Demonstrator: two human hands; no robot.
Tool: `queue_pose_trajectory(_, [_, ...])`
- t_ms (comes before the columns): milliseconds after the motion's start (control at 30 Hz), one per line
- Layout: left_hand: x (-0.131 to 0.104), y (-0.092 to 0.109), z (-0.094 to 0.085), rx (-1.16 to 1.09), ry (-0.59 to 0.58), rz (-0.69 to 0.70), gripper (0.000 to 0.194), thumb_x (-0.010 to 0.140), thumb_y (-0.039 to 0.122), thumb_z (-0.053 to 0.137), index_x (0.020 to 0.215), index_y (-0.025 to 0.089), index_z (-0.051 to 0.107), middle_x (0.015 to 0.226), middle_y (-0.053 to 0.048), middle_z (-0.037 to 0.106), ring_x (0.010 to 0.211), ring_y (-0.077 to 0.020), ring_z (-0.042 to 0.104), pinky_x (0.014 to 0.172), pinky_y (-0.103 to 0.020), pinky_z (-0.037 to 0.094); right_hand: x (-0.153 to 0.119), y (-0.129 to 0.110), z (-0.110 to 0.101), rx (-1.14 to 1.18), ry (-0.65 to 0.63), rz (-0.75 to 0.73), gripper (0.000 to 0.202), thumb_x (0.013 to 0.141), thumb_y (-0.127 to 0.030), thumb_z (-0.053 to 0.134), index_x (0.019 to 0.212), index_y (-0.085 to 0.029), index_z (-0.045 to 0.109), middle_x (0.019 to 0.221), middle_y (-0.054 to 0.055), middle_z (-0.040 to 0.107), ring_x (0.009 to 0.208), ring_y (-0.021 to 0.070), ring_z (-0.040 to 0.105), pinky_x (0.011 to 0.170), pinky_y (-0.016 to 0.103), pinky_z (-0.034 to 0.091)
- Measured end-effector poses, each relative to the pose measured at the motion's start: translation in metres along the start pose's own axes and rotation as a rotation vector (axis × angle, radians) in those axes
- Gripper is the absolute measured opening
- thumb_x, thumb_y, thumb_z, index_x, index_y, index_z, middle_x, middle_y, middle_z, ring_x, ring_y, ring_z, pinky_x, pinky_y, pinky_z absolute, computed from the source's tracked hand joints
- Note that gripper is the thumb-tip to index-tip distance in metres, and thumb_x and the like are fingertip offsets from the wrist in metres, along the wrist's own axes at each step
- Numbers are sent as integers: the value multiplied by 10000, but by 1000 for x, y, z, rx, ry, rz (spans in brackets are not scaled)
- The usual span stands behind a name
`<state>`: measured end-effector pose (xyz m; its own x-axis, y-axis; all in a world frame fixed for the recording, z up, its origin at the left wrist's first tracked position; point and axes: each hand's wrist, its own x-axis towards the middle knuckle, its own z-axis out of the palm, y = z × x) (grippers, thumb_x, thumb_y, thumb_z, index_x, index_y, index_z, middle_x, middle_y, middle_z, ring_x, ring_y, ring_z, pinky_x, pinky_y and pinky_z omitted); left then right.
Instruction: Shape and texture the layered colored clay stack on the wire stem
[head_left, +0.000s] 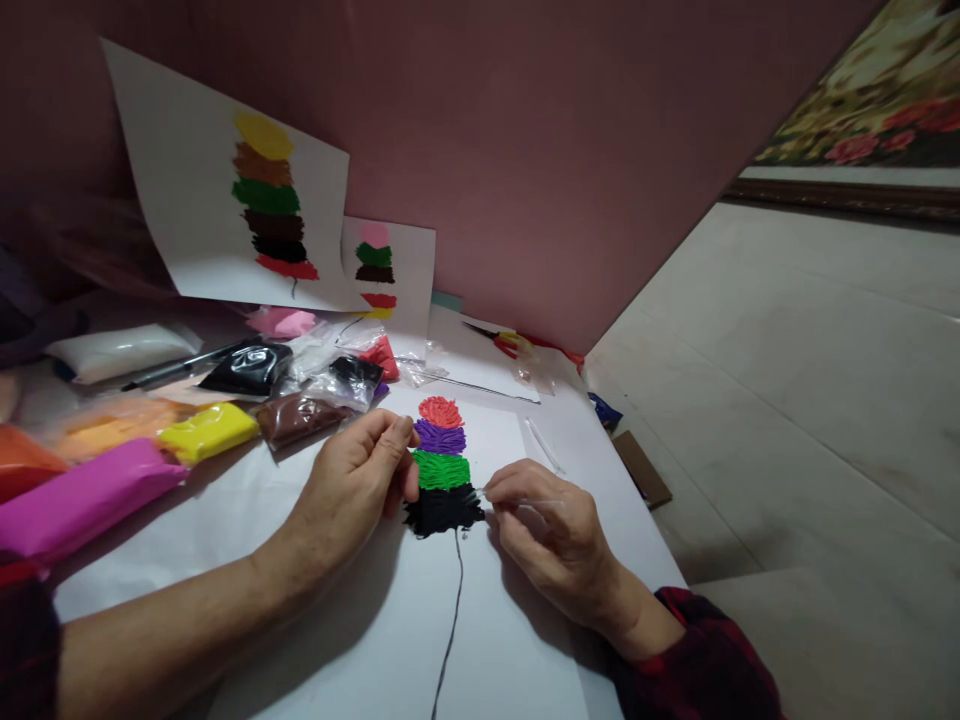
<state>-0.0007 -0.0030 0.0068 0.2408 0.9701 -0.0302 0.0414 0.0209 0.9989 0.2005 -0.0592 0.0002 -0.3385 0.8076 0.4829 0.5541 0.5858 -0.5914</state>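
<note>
On a white sheet of paper (360, 620) lies a stack of textured bands: a red top (441, 411), a purple band (441, 437), a green band (442, 470) and a black band (444, 510). A thin dark line (454, 630) runs down from the black one. My right hand (559, 530) pinches a thin clear stick (536, 501), its tip at the black band's right edge. Beside the bands on the left is my left hand (364, 475), thumb pressed to the curled fingers. Whether anything sits in that pinch is hidden.
Packets of coloured clay, including magenta (90, 500), yellow (210, 433), brown (300, 415) and black (246, 368), crowd the left. Two sheets with coloured stacks (187, 200) lean on the pink wall (487, 120). Scissors (506, 343) and another clear stick (545, 445) lie right.
</note>
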Motion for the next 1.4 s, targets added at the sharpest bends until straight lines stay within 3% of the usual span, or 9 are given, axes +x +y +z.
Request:
queue_pose_trajectory(233, [3, -2, 0, 16, -4, 17, 302, 897, 466, 441, 768, 200, 502, 497, 51, 565, 429, -98, 430, 441, -208, 339, 2, 0, -2, 0, 0, -48, 261, 765, 7, 500, 929, -184, 569, 848, 57, 610, 773, 186, 576, 667, 349, 502])
queue_pose_trajectory(400, [2, -2, 1, 15, -2, 7, 313, 895, 477, 440, 764, 199, 498, 494, 55, 561, 430, -98, 424, 443, -209, 336, 2, 1, 0, 44, 114, -51, 235, 787, -3, 501, 926, -172, 586, 844, 60, 608, 797, 184, 586, 687, 351, 511])
queue_pose_trajectory(500, [2, -2, 0, 12, -2, 4, 307, 893, 473, 445, 767, 199, 501, 490, 55, 560, 427, -98, 422, 442, -209, 334, 0, 3, 2, 83, 160, 9, 229, 808, -14, 496, 944, -170, 593, 885, 64, 600, 724, 153, 587, 614, 311, 516])
queue_pose_trajectory(1400, [2, -3, 0, 18, -15, 15, 308, 896, 475, 444, 762, 203, 500, 481, 56, 555, 420, -96, 423, 433, -202, 336, -2, 9, 8, 53, 47, 10, 229, 821, -1, 506, 942, -190, 550, 899, 43, 596, 833, 158, 596, 733, 329, 519])
